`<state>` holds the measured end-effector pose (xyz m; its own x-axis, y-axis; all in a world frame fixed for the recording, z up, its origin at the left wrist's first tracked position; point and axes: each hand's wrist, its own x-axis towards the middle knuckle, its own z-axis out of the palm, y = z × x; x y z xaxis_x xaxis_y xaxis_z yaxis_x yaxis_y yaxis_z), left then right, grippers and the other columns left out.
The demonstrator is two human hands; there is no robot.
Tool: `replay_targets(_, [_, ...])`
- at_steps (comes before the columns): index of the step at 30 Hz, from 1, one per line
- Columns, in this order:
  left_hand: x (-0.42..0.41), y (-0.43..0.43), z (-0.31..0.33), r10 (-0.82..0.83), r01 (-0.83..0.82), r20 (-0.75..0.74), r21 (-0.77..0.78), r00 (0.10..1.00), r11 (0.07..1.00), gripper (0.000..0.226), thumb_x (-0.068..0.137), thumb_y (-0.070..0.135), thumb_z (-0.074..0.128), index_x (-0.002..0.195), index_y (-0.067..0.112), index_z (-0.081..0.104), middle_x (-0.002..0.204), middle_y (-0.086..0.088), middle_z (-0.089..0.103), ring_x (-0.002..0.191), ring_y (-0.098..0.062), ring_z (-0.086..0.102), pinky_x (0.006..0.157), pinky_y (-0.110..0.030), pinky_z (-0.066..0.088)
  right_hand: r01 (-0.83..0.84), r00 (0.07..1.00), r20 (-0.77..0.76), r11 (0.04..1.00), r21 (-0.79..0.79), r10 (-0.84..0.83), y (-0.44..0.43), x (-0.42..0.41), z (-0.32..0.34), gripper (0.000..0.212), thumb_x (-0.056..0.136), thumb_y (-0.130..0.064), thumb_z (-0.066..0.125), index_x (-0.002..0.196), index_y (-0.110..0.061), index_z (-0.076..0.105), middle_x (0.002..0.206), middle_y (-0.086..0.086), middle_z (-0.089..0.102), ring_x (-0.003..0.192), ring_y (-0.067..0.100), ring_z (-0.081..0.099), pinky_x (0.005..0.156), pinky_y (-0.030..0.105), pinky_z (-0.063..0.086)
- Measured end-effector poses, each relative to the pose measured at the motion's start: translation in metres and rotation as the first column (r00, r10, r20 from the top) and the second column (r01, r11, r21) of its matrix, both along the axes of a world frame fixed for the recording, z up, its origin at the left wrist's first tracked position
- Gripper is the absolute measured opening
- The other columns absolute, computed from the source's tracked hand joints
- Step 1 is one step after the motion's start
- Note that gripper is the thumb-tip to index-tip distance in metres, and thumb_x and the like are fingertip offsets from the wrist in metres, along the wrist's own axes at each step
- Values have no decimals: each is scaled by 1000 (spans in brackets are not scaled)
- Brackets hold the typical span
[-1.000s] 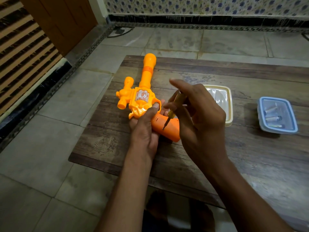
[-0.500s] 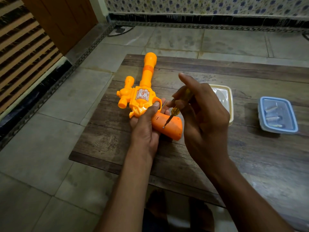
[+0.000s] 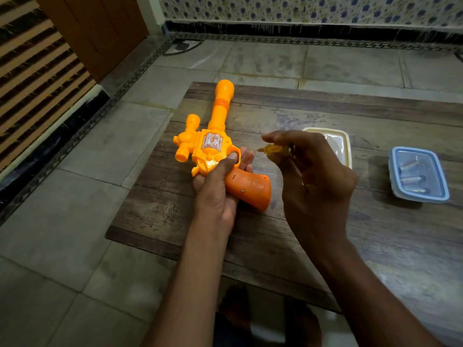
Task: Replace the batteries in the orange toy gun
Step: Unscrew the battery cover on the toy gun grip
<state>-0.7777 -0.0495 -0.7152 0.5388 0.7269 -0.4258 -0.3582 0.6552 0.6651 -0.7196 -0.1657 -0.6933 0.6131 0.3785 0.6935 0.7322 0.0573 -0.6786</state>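
Readable text: none anywhere in the frame.
Sticker [image 3: 212,142]: a silvery panel on the side of the orange toy gun [image 3: 220,108], with print too blurred to make out.
Batteries [image 3: 409,164]: lying in the blue-rimmed box [image 3: 421,198], with any wrapper lettering too small to read.

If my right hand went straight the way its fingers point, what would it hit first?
The right hand would likely meet the fingertips of the left hand first, beside the orange toy gun; depth is unclear.
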Motion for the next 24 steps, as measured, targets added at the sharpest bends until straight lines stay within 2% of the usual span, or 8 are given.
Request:
replay_targets(5, [-6,10,-3,54,-54,-7,30,999,998,44,89,-7,66,132,5,59,106,-20,77,87,-28,77,88,-44,62,39,986,162,993,-111,-21,10,4,-16,21,84,19,68,95,1,73,113,8,76,108,16,73,87,29,60])
replay_targets(8, [-9,18,-8,93,-92,-18,53,995,994,51,87,-7,66,136,4,57,112,-21,75,99,-33,75,87,-43,61,50,966,260,979,-197,3,20,10,-25,23,82,18,67,95,1,75,112,13,76,109,22,73,90,28,58])
replay_targets(10, [-12,22,-11,73,-72,-10,55,997,996,58,83,-3,69,139,3,54,121,-25,71,110,-38,71,98,-50,57,26,954,295,971,-238,46,27,13,-28,20,87,8,57,95,3,75,112,17,76,110,28,72,92,32,57])
replay_targets(12, [-15,26,-13,41,-40,-20,51,999,998,54,84,0,68,136,1,56,120,-24,72,100,-31,72,104,-54,52,11,948,309,963,-269,76,33,15,-30,30,91,-6,47,93,5,74,111,22,75,109,34,72,92,37,58])
replay_targets(14, [-18,28,-14,27,-26,-23,49,999,998,44,87,0,64,131,1,60,119,-23,73,88,-24,70,100,-52,53,19,939,329,944,-329,96,39,17,-35,30,86,-3,46,91,6,74,110,25,74,108,40,71,87,46,59])
replay_targets(18, [-20,31,-14,36,-36,-6,43,999,998,39,89,-2,61,128,1,60,123,-26,70,77,-19,69,69,-31,58,-2,935,316,896,-444,159,46,22,-46,39,79,-6,39,92,8,73,109,28,74,105,43,72,80,55,62])
replay_targets(21, [-20,32,-14,50,-50,-1,40,999,998,35,89,-4,59,123,2,61,123,-28,70,74,-18,68,68,-29,55,-65,942,256,865,-498,218,46,25,-51,43,79,-15,40,94,8,74,108,28,74,105,47,70,86,56,59])
replay_targets(24, [-19,31,-14,44,-44,-8,49,999,998,28,90,-4,59,116,5,63,122,-29,70,75,-19,67,67,-29,54,-121,940,189,795,-594,284,45,29,-57,29,79,-7,56,96,6,75,112,26,73,113,48,67,95,55,54])
